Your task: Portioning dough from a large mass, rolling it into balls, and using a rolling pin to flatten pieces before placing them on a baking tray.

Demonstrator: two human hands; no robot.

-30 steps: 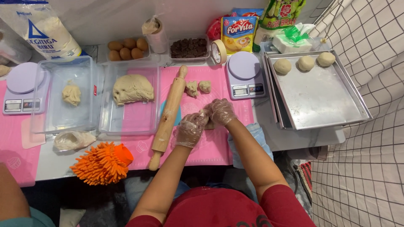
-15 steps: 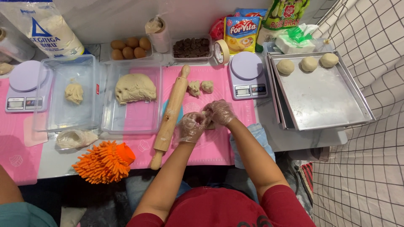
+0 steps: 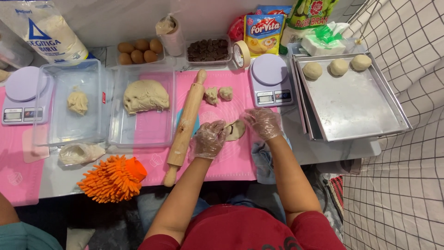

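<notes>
Cradled between both gloved hands: a small flattened round of pale dough with a dark filling (image 3: 235, 130). Left hand (image 3: 209, 139) cupped under its edge, right hand (image 3: 263, 122) spread loosely at the other side, likely shaping. Low over the pink silicone mat (image 3: 231, 159), beside the long wooden rolling pin (image 3: 186, 121).

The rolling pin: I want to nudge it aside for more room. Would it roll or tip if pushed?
The rolling pin is a round wooden cylinder lying flat on the pink mat, so a sideways push would probably roll it. Lying down, it can hardly tip. It looks stiff and solid, likely fairly heavy. The left hand lies right beside it and might stop it.
</notes>
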